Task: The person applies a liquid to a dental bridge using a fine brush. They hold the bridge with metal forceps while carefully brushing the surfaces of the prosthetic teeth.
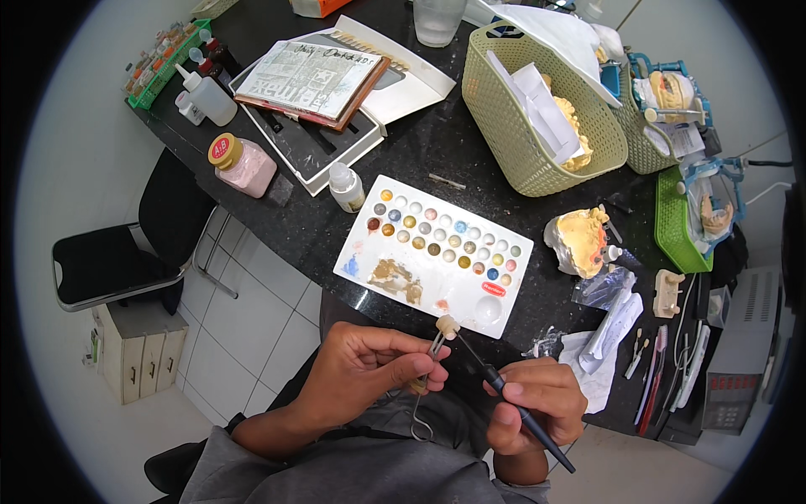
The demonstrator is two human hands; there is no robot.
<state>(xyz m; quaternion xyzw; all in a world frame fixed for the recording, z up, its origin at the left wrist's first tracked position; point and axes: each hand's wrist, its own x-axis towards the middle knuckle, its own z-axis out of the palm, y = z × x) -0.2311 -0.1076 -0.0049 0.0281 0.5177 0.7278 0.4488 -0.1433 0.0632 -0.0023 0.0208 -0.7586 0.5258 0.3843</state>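
My left hand (367,359) pinches a slim metal clamp (435,345), whose bent wire end hangs below the fingers. In the clamp's tip sits a small cream dental crown (448,326), just over the front edge of a white mixing palette (420,270). My right hand (544,401) is closed like a pen grip on a dark-handled brush (537,430). Its thin tip points up and left to the crown, touching it or very close. The palette holds rows of coloured pastes in round wells, with brown and blue smears on its left part.
Behind the palette stands a small white bottle (346,188); a pink jar (242,165) is farther left. A plaster dental model (578,242), a crumpled tissue (589,370) and several thin tools lie right. A woven basket (546,160) holds models and papers. A notebook (311,80) rests on a case.
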